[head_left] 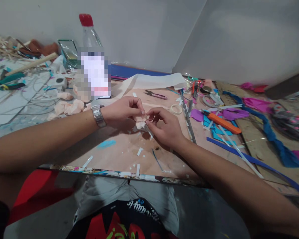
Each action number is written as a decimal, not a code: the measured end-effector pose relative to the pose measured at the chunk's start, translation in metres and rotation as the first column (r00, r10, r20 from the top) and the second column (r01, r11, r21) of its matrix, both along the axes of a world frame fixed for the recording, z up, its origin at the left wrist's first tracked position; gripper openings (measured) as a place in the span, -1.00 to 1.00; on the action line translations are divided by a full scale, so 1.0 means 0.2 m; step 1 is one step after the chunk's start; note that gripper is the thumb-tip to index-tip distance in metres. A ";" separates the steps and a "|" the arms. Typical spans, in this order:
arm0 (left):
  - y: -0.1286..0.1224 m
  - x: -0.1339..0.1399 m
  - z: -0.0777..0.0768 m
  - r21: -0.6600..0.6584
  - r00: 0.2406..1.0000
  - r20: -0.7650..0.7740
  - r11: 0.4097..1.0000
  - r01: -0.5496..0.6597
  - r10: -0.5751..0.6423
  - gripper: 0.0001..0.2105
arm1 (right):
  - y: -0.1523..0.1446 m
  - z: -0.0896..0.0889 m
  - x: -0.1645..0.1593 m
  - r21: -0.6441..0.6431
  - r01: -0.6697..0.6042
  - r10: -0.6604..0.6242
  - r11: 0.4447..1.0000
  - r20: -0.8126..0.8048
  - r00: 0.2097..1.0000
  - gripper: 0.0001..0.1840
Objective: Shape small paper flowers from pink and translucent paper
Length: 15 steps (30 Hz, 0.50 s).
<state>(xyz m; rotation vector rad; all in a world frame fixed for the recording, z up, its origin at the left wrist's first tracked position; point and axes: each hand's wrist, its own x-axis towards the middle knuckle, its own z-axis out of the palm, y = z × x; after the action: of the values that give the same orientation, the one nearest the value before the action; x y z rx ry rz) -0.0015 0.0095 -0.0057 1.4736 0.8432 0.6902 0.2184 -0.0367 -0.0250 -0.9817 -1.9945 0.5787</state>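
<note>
In the head view, pinching a small pale scrap (pixel 141 124) between fingers (pixel 139 104) of left hand (pixel 123 109) and right hand (pixel 166 128), above the table (pixel 123 157); partly covered, hard to make out. Pixelated at the phone (pixel 96 74). Reading roughly "day is" on the black shirt (pixel 137 220), cut off below.

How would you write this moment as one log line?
left hand: pinches small pale piece; right hand: pinches same piece; beyond hands: snips; at right: orange cutter

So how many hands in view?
2: the left hand, pinching a pale crumpled piece, and the right hand, pinching it from the other side. Both show plainly; no others visible.
</note>
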 end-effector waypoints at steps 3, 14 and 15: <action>0.00 0.00 0.00 -0.009 1.000 0.006 1.000 0.003 -0.003 -0.87 | 0.00 0.01 0.00 0.052 -0.005 0.004 0.999 0.020 1.000 -0.87; -0.01 0.00 0.03 -0.090 0.994 -0.013 0.990 0.107 -0.108 -0.88 | 0.02 0.01 0.02 0.139 -0.145 0.139 0.980 0.055 0.989 -0.96; -0.01 0.00 0.03 -0.089 0.994 -0.015 0.990 0.108 -0.109 -0.88 | 0.02 0.01 0.02 0.147 -0.150 0.142 0.978 0.061 0.988 -0.97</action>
<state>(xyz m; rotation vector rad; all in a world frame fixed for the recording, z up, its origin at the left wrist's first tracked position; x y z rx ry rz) -0.0014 0.0070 -0.0004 1.4373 0.7926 0.5512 0.2217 -0.0326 -0.0234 -0.7689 -2.1338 0.4776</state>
